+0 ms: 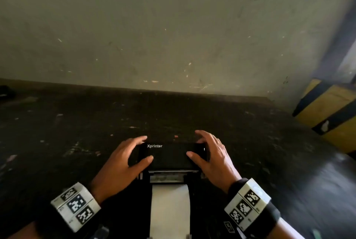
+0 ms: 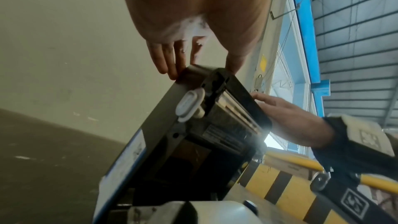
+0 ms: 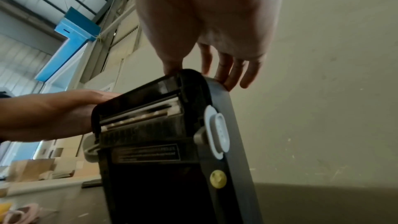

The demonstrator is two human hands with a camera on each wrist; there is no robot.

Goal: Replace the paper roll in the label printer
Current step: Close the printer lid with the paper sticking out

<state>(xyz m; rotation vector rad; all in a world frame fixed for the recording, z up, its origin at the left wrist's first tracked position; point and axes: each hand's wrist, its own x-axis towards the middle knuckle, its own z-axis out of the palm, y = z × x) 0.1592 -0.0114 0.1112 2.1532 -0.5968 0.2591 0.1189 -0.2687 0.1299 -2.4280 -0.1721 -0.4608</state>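
The black label printer's lid (image 1: 169, 156), marked Xprinter, stands raised on the dark table. My left hand (image 1: 123, 163) lies on its left end and my right hand (image 1: 212, 159) on its right end. Both thumbs rest across the lid's front strip, and the straight fingers reach over its far side. White label paper (image 1: 169, 209) runs out of the printer body below the lid. The left wrist view shows my left hand (image 2: 200, 60) touching the lid's corner (image 2: 193, 77). The print head (image 3: 140, 113) shows inside the lid under my right hand (image 3: 202, 74).
A dirty wall (image 1: 173, 26) rises close behind the scuffed dark table (image 1: 57, 132). A yellow and black striped barrier (image 1: 327, 111) stands to the right. Grey latch tabs (image 3: 217, 132) stick out from the lid's sides. Cardboard boxes (image 3: 32, 168) are stacked off to the left.
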